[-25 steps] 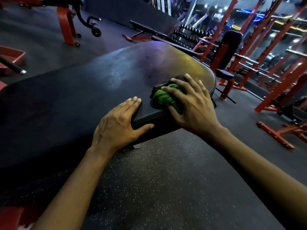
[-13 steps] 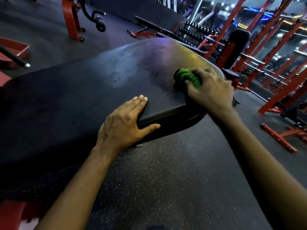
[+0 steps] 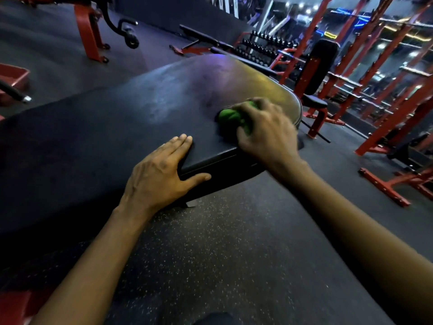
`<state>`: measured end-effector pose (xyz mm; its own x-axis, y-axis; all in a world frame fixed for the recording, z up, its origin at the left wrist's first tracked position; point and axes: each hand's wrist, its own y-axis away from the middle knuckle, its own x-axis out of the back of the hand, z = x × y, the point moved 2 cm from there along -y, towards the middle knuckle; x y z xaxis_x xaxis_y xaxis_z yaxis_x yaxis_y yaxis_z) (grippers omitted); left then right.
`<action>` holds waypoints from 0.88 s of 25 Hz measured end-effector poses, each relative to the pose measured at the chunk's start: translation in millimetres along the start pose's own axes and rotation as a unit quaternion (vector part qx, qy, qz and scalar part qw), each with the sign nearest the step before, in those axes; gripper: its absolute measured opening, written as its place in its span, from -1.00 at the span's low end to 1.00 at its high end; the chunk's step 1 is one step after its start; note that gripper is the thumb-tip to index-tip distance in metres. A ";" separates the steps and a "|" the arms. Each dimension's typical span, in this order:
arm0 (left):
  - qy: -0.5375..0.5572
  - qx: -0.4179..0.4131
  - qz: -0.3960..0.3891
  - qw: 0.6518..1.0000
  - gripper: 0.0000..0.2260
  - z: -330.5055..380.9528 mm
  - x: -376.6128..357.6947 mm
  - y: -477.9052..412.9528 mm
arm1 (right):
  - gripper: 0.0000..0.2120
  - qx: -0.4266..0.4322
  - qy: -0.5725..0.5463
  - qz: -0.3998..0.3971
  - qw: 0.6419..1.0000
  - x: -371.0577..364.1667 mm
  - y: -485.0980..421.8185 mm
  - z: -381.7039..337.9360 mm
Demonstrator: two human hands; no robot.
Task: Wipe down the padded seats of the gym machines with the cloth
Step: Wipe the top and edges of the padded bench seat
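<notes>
Your R hand (image 3: 264, 134), clenched round cloth (image 3: 230, 117), swings back inward across pad (image 3: 117, 127); L hand (image 3: 161, 174) flat, bracing. End section prob. done, rest pending.

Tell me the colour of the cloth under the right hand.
Green: the bunched green cloth shows best in the head view.

Premises were a gym. Red steel racks (image 3: 398, 123) lined the right side; dumbbells (image 3: 262, 48) sat racked at the rear; padded benches (image 3: 323, 64) stood on speckled rubber floor (image 3: 234, 254).
</notes>
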<state>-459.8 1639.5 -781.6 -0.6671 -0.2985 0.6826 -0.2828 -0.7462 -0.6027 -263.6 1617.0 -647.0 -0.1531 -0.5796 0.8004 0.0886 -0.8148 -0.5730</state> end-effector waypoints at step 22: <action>-0.014 0.044 -0.034 0.998 0.05 -50.6 13.6 36.3 | -0.67 -0.113 0.047 0.018 0.992 -3.4 -0.4 -24.6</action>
<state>-514.0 1638.5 -815.1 -0.6286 -0.2609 0.7327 -0.2650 -0.8139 -0.5171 -287.3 1619.7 -653.9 -0.2451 -0.5963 0.7644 -0.1262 -0.7622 -0.6350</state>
